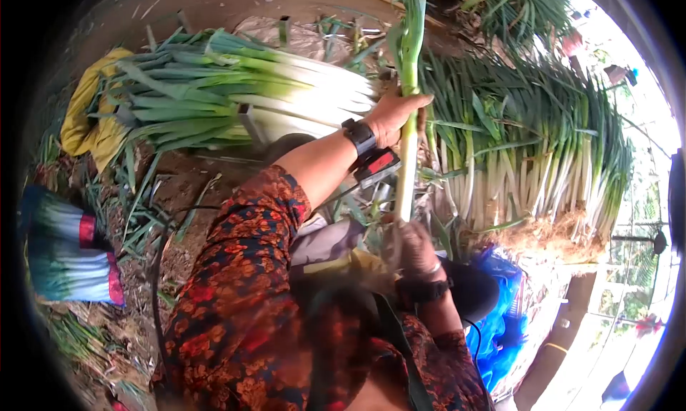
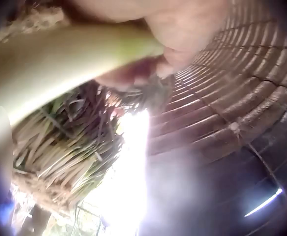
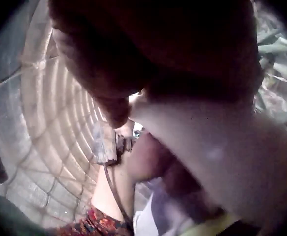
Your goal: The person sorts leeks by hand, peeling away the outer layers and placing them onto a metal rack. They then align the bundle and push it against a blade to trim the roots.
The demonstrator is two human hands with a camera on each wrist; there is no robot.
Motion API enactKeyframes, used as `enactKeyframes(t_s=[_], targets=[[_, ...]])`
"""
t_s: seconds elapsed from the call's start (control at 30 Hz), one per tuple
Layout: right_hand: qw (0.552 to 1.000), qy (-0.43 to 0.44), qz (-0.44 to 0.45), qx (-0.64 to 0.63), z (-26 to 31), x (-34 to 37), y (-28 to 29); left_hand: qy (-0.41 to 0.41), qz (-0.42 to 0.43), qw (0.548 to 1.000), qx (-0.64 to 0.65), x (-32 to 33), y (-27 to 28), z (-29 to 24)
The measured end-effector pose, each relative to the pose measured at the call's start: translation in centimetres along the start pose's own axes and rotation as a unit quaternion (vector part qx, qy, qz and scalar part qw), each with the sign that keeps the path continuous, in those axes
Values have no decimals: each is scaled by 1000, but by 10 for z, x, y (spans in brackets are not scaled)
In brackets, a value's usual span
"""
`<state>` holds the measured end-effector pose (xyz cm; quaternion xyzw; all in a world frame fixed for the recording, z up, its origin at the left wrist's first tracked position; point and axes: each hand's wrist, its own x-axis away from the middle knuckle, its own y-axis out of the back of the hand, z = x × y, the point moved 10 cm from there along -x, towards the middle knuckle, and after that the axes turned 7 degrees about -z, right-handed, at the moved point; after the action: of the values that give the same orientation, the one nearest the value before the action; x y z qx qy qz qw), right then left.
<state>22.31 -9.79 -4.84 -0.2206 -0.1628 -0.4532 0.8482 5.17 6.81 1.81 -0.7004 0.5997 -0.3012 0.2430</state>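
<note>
A long leek (image 1: 407, 150) stands nearly upright before the body, green leaves at the top and pale shaft below. The left hand (image 1: 391, 118) grips it around mid-length, thumb across the stalk; in the left wrist view, fingers (image 2: 173, 29) curl over the leek (image 2: 50, 64). At its lower end is the right hand (image 1: 418, 252), blurred. The right wrist view shows this hand (image 3: 158, 54) dark and close, fingers around the pale blurred leek (image 3: 217, 147). The leek's bottom tip is hidden by the right hand.
Cleaned leeks (image 1: 286, 89) lie between metal posts (image 1: 250, 124) at the left. Rooted leeks (image 1: 529, 154) are piled at the right, above a blue plastic bag (image 1: 500, 332). Banded bundles (image 1: 78, 257) lie far left; leaf scraps (image 1: 136, 218) litter the ground.
</note>
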Motion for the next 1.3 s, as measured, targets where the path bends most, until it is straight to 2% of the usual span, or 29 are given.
enactKeyframes(t_s=[0.03,0.07,0.1,0.13,0.17,0.2,0.27,0.33,0.37,0.47,0.5,0.53,0.6,0.67,0.73,0.77,0.8,0.83,0.9,0.93,0.97,1.0,1.07,1.17,1.2,1.27,1.3], targets=[[991,69,-46,107,27,-3,23,-35,-36,998,-40,12,9,-32],[966,81,-131,209,41,-11,43,-64,-60,993,-76,18,9,-55],[916,220,-144,305,60,-18,60,-105,-30,971,-212,25,19,-75],[858,264,-216,385,94,-10,56,-144,-66,940,-301,44,27,-98],[791,274,-233,495,99,-20,73,-210,-119,888,-392,70,33,-128],[769,314,-239,504,126,-8,60,-273,-168,819,-476,93,40,-154],[694,371,-251,563,162,5,37,-443,-255,717,-474,139,69,-195],[650,381,-244,610,174,6,29,-492,-321,651,-482,167,94,-225],[629,359,-248,643,178,6,22,-482,-342,647,-482,174,98,-233],[605,363,-235,669,183,7,14,-471,-179,532,-680,146,73,-210],[610,372,-235,659,189,12,9,-434,-68,598,-671,131,56,-190],[613,378,-237,652,195,19,5,-355,1,631,-690,107,54,-162],[621,393,-239,634,205,30,-4,-456,28,505,-733,106,29,-138],[639,384,-229,625,207,34,-9,-386,35,465,-796,82,34,-134],[647,389,-227,616,202,30,0,-355,76,448,-817,68,51,-141],[611,370,-207,668,189,17,3,-349,72,470,-807,66,62,-149],[647,363,-196,641,181,4,2,-343,69,493,-797,68,73,-158],[681,354,-186,614,173,-11,-5,-346,56,487,-800,72,85,-173],[749,349,-159,541,161,-43,-25,-351,22,426,-834,93,96,-210],[782,353,-142,494,156,-62,-37,-380,16,420,-824,108,102,-231],[751,412,-113,504,157,-79,-57,-350,-25,408,-842,121,109,-254],[716,468,-85,511,159,-96,-76,-352,-46,361,-863,132,118,-274],[720,502,-70,475,166,-132,-108,-305,-101,293,-900,145,126,-310],[717,494,-47,489,174,-202,-134,-262,-154,235,-923,130,147,-338],[717,490,-49,493,176,-229,-135,-263,-144,236,-924,118,159,-339],[671,468,-96,567,179,-283,-128,-265,-126,238,-926,79,193,-336],[671,450,-94,582,179,-305,-123,-255,-109,256,-926,61,208,-329]])
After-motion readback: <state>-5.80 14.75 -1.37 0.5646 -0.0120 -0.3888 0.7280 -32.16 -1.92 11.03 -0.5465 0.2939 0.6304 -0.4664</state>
